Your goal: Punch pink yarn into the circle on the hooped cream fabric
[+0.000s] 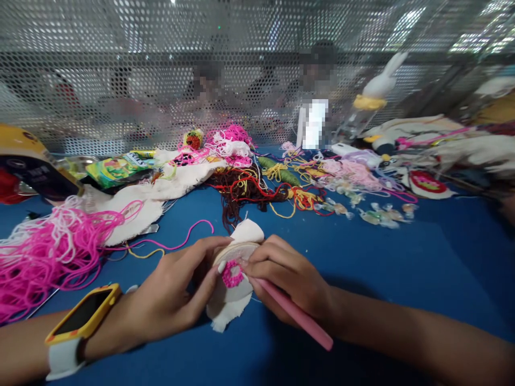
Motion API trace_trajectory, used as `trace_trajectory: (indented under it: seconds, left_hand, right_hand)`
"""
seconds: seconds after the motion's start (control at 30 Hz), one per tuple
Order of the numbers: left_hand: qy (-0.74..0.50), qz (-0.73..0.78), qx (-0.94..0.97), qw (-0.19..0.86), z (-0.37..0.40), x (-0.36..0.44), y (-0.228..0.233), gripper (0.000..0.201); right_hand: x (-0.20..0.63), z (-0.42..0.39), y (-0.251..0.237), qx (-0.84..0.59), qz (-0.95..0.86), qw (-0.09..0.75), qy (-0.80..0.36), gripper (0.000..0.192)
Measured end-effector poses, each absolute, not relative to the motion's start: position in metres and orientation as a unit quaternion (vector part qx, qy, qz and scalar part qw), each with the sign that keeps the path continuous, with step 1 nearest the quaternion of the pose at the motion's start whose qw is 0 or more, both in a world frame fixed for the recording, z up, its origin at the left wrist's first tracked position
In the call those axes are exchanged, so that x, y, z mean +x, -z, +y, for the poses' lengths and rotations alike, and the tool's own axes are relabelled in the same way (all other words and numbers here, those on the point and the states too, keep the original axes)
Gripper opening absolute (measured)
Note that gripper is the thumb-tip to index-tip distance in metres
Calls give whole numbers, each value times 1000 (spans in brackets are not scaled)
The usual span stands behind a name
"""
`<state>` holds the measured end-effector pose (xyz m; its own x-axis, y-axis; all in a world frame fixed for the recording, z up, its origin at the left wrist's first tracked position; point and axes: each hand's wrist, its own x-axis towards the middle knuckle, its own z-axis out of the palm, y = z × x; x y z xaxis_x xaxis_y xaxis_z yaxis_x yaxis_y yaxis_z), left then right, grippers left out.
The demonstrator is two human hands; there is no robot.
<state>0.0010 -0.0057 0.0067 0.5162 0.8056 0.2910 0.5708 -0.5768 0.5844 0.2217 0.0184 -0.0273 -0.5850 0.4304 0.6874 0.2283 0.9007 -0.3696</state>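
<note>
Embroidery hoop (pixel 235 268) sits lower centre on the blue surface (pixel 402 268), between both hands. Left hand (pixel 173 300) pinches its rim; right hand (pixel 287 284) grips pink punch needle (pixel 295 316), long axis running lower right, tip on the pink stitching (pixel 232 274).

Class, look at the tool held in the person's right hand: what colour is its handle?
Pink. The tool in the right hand shows best in the head view, its only view.
</note>
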Motion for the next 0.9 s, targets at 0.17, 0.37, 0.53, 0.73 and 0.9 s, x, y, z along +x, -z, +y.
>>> trace_trajectory:
  seconds: [0.17,0.37,0.53,0.73,0.9]
  left_hand:
    - [-224,430,847,219,-4,1,-19,34]
    - [-200,467,810,294,4,1,-27,16]
    - [-226,479,712,461,6,6,-26,15]
    - [-278,467,649,533,9,6,-17,20]
    - [-281,468,639,543,12,7,-13,22]
  right_hand:
    - [218,16,21,-186,-886,415,-89,10]
    - [216,14,20,-199,-886,413,-69,9]
    - [220,14,22,-194,-885,420,-47,10]
    - [220,15,15,-195,-857,466,-101,18]
    - [219,16,15,-199,-842,487,-118,21]
